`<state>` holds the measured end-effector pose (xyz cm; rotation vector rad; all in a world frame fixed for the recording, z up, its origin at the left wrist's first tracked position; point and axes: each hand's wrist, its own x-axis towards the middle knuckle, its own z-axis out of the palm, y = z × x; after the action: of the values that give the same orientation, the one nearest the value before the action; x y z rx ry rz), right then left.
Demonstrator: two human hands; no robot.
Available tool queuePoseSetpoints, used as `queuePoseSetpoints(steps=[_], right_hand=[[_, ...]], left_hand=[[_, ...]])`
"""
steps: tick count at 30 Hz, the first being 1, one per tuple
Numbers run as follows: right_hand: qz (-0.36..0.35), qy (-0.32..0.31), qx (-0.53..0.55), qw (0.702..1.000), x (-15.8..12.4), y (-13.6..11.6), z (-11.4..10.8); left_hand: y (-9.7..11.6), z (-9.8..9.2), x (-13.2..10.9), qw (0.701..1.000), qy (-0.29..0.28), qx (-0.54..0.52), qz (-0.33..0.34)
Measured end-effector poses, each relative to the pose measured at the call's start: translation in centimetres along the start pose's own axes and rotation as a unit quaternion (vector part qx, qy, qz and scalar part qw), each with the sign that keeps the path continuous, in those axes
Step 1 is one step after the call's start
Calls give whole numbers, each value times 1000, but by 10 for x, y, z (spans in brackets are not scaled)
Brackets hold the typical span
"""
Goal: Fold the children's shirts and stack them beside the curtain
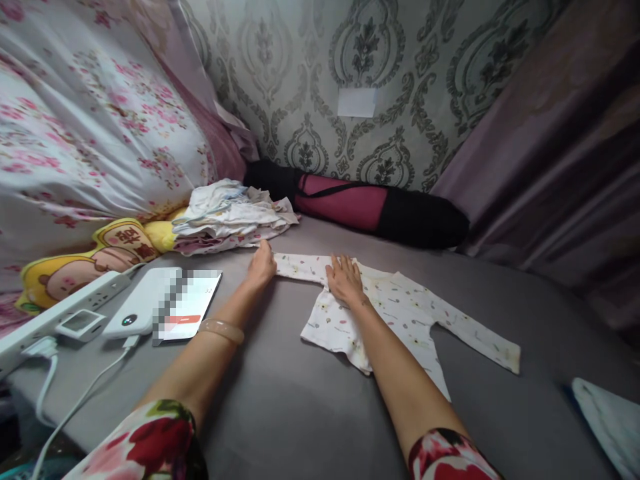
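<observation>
A small white long-sleeved shirt (pixel 400 303) with a scattered print lies spread on the grey sheet (pixel 295 413). My left hand (pixel 262 263) grips the cuff end of its left-lying sleeve, which stretches out straight. Fingers spread, my right hand (pixel 345 280) rests flat on the shirt near the shoulder on that same side. The other sleeve reaches out to the right and slants toward me. My right forearm hides part of the shirt's body and lower hem.
Left of my arms lie a phone (pixel 193 307), a white power bank (pixel 145 303) with a cable, and a power strip (pixel 65 320). Behind are a heap of clothes (pixel 235 213), a yellow plush (pixel 75 273) and a long black-and-red bag (pixel 350 203). Folded light cloth (pixel 607 420) lies at right.
</observation>
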<state>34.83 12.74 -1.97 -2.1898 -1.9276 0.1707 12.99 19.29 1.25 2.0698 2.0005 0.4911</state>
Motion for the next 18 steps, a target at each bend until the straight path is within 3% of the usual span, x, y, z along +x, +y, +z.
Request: queuePoseSetpoints(steps=[4,9,13,18], right_hand=[[0,-19,-11,1000,-4,-3,-5],[8,-35,-16,999,-5,-6,-8],[10,-29,-15,999,-4,-7,-6],[3,-54,65,996,0,0,-14]], left_hand=[[2,8,-9,996,-4,87,12],[-1,12,-8,993,10,120,18],[-4,13,-6,995,24,97,-1],[-3,6,-14,995,85,9,-54]])
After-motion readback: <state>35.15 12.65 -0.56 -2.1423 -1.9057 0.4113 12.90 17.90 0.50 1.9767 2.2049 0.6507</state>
